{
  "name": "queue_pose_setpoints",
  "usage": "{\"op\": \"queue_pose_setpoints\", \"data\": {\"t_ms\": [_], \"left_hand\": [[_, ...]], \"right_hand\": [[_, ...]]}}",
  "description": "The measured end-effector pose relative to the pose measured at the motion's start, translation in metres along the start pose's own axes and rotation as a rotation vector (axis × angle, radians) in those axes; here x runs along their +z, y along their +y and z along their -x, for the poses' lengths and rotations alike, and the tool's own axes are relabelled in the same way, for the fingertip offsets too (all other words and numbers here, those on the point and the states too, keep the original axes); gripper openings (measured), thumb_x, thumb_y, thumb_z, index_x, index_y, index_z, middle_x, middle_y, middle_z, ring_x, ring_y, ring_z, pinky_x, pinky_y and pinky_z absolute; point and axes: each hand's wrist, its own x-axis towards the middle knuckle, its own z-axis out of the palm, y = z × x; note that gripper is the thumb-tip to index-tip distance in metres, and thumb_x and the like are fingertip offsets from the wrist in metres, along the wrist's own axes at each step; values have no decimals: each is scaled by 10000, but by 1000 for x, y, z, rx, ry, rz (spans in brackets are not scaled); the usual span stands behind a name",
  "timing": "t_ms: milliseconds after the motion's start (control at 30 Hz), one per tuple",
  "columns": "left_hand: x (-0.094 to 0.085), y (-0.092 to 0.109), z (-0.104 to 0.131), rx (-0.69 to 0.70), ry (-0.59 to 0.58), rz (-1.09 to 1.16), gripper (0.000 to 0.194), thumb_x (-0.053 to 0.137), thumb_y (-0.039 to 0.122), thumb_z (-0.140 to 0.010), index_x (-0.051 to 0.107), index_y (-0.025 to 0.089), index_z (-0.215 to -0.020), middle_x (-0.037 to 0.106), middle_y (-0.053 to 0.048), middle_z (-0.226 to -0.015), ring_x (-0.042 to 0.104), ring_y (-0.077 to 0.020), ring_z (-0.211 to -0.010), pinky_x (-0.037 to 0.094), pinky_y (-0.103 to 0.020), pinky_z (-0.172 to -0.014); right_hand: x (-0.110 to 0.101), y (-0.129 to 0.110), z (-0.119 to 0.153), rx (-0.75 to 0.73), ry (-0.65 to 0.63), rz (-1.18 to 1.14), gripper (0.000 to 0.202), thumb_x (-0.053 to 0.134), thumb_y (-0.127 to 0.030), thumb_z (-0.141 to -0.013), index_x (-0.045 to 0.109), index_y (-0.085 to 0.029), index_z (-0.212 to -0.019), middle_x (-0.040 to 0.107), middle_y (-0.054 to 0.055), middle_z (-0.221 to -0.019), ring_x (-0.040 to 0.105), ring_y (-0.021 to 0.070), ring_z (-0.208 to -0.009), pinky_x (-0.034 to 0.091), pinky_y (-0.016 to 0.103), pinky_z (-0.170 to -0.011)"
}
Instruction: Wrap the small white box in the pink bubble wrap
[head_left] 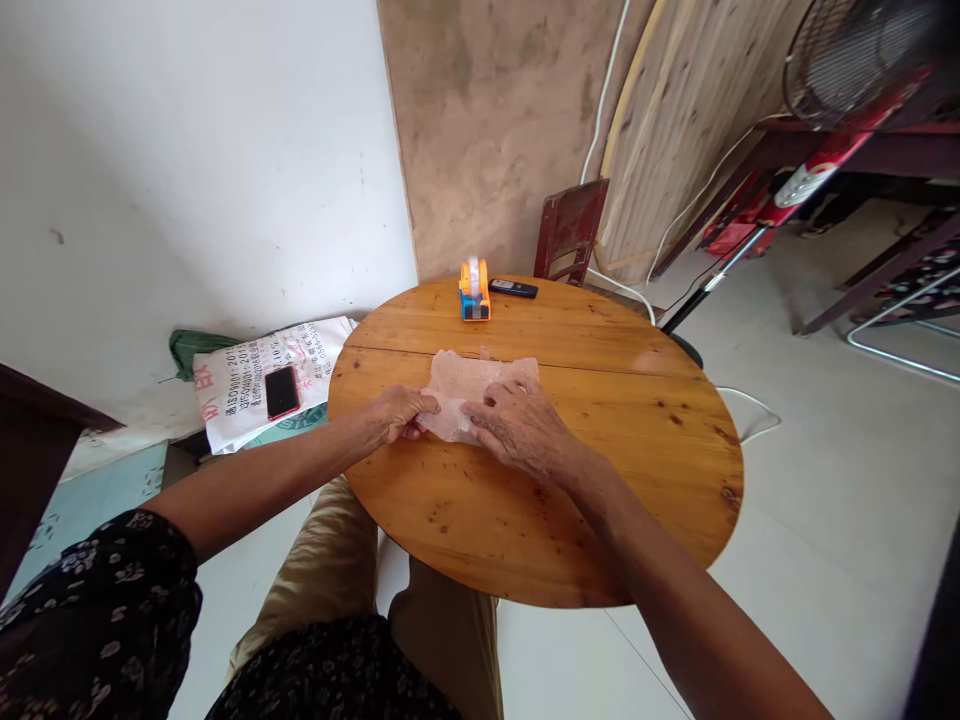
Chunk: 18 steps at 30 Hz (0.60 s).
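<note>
A translucent, pale pinkish sheet [469, 375] that looks like bubble wrap lies on the round wooden table [637, 440]. At its left edge my left hand [405, 412] is closed, pinching it between thumb and fingers. My right hand [521, 425] rests on the sheet's right part, fingers bent but apart, the thumb side toward the middle. Whether anything lies under the sheet or the right palm is hidden. Beyond it stands an orange and blue tape dispenser [474, 290] with a roll of tape, beside a black, narrow object like a remote control [513, 288].
Left of the table, a phone [283, 392] lies on a printed white sack [232, 375]. A red wooden chair [570, 230] stands behind the table. At right are a standing fan [817, 165], a dark red table [877, 150] and a white cable [757, 405] on the floor.
</note>
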Motion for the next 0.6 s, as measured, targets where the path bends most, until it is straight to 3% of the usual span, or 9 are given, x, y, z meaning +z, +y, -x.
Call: {"op": "queue_pose_setpoints", "data": {"t_ms": [133,267,467,600], "left_hand": [[17,13,2,58,-49,-6,80,649,149,-653,574,151,-682,563,36,-510,479,-77,-412,312,-180,-373],[30,20,9,100,-77,-41,108,619,141,-656,530,159,-598,528,41,-468,467,-75,-395,345,-189,-382],[31,25,20,214,-204,-249,44,576,158,-670,618,145,-664,579,14,-566,526,-97,-481,459,-221,-469],[29,17,22,463,-195,-560,92,582,182,-715,663,154,-749,560,29,-581,522,-105,-530,432,-227,-524]], "right_hand": [[-1,0,1,-15,-3,-20,219,546,-318,-935,703,-208,-1041,659,118,-939,559,255,-874,299,401,-863],[13,3,7,44,92,-137,252,583,-327,-915,655,-168,-1097,691,128,-1014,588,279,-970,316,418,-958],[24,2,13,89,243,-234,469,652,-316,-849,549,-132,-1268,704,156,-1091,604,314,-1047,318,483,-1031],[19,6,31,178,307,-298,487,634,-413,-861,573,-153,-1269,673,168,-1214,582,323,-1145,380,478,-1001]]}}
